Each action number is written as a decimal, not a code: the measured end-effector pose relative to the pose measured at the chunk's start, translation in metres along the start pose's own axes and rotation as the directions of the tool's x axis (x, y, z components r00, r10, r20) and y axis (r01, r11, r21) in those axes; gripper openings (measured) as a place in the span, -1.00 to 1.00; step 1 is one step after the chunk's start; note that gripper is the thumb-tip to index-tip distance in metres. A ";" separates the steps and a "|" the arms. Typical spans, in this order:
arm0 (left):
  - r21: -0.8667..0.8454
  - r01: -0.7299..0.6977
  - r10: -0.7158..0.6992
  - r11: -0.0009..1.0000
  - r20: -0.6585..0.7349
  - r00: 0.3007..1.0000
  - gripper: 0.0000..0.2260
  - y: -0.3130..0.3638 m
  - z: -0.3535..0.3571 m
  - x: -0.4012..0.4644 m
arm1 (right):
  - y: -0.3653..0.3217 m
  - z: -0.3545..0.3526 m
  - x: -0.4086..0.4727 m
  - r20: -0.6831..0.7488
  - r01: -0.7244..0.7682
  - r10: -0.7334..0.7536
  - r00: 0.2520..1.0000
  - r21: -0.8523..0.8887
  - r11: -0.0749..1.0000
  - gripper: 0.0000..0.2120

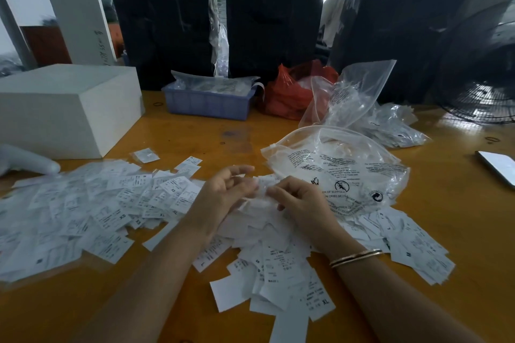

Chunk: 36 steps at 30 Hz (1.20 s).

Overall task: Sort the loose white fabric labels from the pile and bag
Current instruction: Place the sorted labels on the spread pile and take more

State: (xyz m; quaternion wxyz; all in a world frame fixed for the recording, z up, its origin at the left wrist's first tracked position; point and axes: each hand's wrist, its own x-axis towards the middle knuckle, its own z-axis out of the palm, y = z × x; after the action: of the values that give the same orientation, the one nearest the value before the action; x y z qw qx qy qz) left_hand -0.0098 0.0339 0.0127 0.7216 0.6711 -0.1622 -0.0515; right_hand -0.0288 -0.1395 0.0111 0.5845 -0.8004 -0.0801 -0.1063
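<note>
White printed fabric labels (pixel 111 211) heaped loose, a few pinched between left hand (pixel 223 192) and right hand (pixel 301 200).

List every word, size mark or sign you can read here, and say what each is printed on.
"XS": labels in the left pile.
"XL": label at the near edge.
"M": label on the right.
"L": label near the left forearm.
"OF SUFFOCA…", "N CRIBS BEDS", and a crossed-out circle sign: clear plastic bag.
Fine print on the labels, the other bags and handwriting on the white pillar: too small or blurred to read.
</note>
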 end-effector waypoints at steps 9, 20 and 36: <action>0.172 0.104 -0.105 0.980 -0.003 0.994 -0.89 -0.001 0.001 0.000 | 0.000 0.004 -0.002 -0.039 0.231 -0.241 0.970 -0.177 0.957 -0.91; -0.094 0.050 -0.067 0.994 -0.185 0.980 -0.76 0.003 -0.002 0.001 | -0.006 -0.001 -0.004 -0.198 0.108 -0.053 0.979 0.280 0.954 -0.68; -0.062 0.030 -0.041 0.998 -0.181 0.983 -0.74 0.001 -0.004 0.002 | -0.015 -0.002 -0.010 -0.126 0.053 -0.015 0.992 0.307 0.950 -0.73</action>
State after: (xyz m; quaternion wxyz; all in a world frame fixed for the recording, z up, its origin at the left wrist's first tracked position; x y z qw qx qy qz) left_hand -0.0070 0.0369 0.0141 0.7517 0.6543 -0.0819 -0.0074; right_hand -0.0422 -0.1372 0.0233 0.7047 -0.6892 -0.0737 -0.1513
